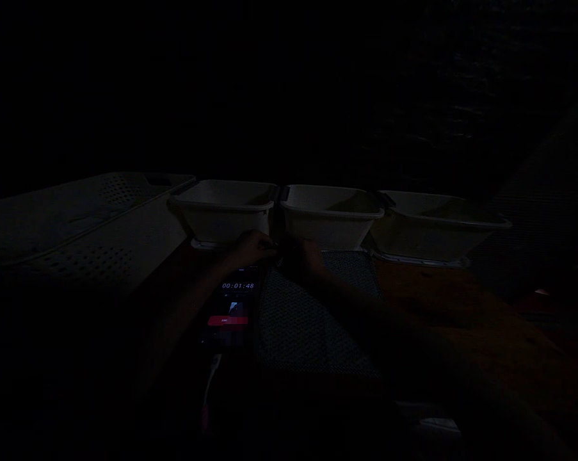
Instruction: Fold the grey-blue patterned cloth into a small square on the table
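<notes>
The scene is very dark. My left hand [256, 246] and my right hand [306, 257] meet in front of the bins, at the far edge of a grey woven mat [320, 326]. Both look closed, with the fingers drawn in toward each other. Something dark seems to lie between them, but its kind is lost in the shadow. Below my left hand, a phone [231, 307] with a lit screen shows a running timer and a red button.
Behind my hands stand a left bin [226, 221], a middle bin [324, 227] and a right bin [423, 238], all pale. A perforated basket [139, 237] is at the left. A white cable [212, 378] runs from the phone. Brown tabletop [437, 301] shows at right.
</notes>
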Available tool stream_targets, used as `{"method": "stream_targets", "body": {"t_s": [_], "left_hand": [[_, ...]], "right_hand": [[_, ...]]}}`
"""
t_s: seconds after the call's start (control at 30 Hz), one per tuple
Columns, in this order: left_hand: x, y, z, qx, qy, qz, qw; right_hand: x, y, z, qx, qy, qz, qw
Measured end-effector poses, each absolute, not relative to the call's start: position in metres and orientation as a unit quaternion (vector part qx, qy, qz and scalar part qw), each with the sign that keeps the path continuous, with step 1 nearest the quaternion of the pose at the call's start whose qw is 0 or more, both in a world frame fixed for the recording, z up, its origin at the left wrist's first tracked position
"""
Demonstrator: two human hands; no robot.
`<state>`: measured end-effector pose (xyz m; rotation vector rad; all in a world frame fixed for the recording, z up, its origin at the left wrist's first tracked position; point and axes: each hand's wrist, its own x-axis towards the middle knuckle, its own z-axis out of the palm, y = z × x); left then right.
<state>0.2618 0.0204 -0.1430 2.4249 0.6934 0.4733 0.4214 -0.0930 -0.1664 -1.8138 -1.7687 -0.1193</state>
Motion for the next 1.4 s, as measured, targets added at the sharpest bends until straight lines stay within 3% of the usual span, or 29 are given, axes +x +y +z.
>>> {"method": "stream_targets", "body": {"t_s": [0.2, 0.63, 1.4], "left_hand": [[0.264, 0.017, -0.143, 0.904, 0.266, 0.192, 0.276], [0.263, 0.014, -0.141, 0.910, 0.271, 0.185, 0.254], [0.262, 0.016, -0.137, 0.901, 0.295, 0.189, 0.256]], "right_hand": [[0.425, -0.096, -0.165, -0.650, -0.678, -0.005, 0.343], [0.418, -0.099, -0.155, -0.699, -0.672, -0.023, 0.242], [0.416, -0.098, -0.152, -0.722, -0.657, -0.046, 0.210]]}}
